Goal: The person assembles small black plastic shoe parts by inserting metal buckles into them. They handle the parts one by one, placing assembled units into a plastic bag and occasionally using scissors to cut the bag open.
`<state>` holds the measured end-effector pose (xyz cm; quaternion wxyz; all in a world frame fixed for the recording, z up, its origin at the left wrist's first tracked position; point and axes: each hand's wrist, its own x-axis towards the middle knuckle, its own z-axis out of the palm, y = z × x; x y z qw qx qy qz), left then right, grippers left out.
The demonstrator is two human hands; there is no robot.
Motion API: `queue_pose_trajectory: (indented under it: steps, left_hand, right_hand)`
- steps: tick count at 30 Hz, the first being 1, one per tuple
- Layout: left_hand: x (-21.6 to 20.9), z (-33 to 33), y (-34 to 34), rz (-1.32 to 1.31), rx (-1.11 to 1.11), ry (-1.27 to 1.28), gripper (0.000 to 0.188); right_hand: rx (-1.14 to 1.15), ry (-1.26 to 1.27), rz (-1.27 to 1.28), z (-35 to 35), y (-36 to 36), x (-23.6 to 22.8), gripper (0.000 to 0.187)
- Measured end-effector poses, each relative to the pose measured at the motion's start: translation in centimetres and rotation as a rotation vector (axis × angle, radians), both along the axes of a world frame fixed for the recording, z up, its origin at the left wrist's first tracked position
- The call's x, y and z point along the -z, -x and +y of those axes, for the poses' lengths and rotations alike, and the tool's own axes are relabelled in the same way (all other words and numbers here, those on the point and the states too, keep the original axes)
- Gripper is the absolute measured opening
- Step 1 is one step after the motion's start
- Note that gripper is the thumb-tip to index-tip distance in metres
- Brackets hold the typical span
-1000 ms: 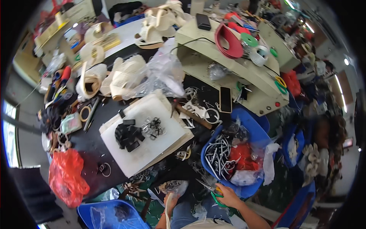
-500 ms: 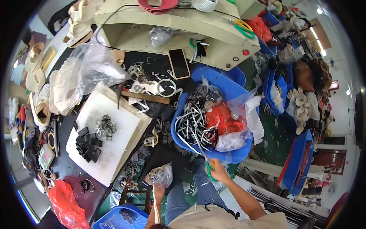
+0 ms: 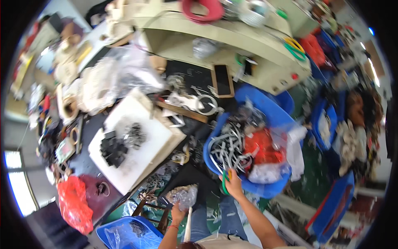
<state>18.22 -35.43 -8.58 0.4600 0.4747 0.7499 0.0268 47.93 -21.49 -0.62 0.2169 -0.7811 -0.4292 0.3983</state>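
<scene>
My right hand [image 3: 235, 186] is closed round green-handled scissors [image 3: 225, 182] at the near rim of a blue basin [image 3: 264, 190]. Heaped in that basin beside the hand are black and white strips [image 3: 228, 145]. A red plastic bag [image 3: 262, 145] and clear bags lie there too. My left hand [image 3: 178, 213], lower and to the left, grips a crumpled clear plastic bag [image 3: 184, 196] over my lap, its contents hard to make out. A cream strap [image 3: 188, 224] hangs down beside this hand. The scissors' blades are hidden or blurred.
On the bench left, a white board [image 3: 141, 159] carries black pieces [image 3: 112, 149] and metal buckles [image 3: 135, 135]. Behind it lie a wooden-handled hammer [image 3: 182, 111], a tape roll [image 3: 206, 104] and a phone [image 3: 222, 81]. A second blue basin [image 3: 155, 238] stands low at the left.
The whole view has shifted, so the bench and basins sit further right. My right hand and the scissors have moved up and left over the basin's near rim. My left hand still holds the bag.
</scene>
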Motion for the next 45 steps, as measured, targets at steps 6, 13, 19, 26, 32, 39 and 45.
queue_pose_trajectory:
  steps: [6,13,19,26,32,39,45]
  left_hand:
    - [-2.6,0.5,0.4,0.023,-0.079,0.111,0.078]
    - [-6.5,3.5,4.2,0.011,-0.089,-0.063,0.045]
    - [-16.9,16.8,8.9,-0.081,-0.258,-0.757,0.029]
    - [-24.7,37.6,15.1,0.366,-0.023,-1.157,0.095]
    - [-24.0,47.9,15.0,0.407,0.124,-1.06,0.093]
    - [-21.4,54.1,10.3,-0.054,-0.045,-1.131,0.028]
    - [-30.0,60.5,7.5,-0.683,-0.303,-1.25,0.025]
  right_hand:
    - [-0.069,0.066,-0.093,-1.2,1.8,-0.4,0.08]
    - [-0.181,-0.137,-0.054,7.6,5.5,-4.2,0.081]
    - [-0.218,-0.494,-0.136,21.9,13.0,-3.0,0.066]
    - [-0.041,-0.592,-0.269,28.1,18.6,0.6,0.06]
    - [-0.106,-0.658,-0.452,28.1,18.6,0.7,0.053]
    - [-0.058,-0.709,-0.428,28.6,18.8,0.6,0.054]
    - [-0.039,-0.521,-0.365,28.4,18.8,0.3,0.053]
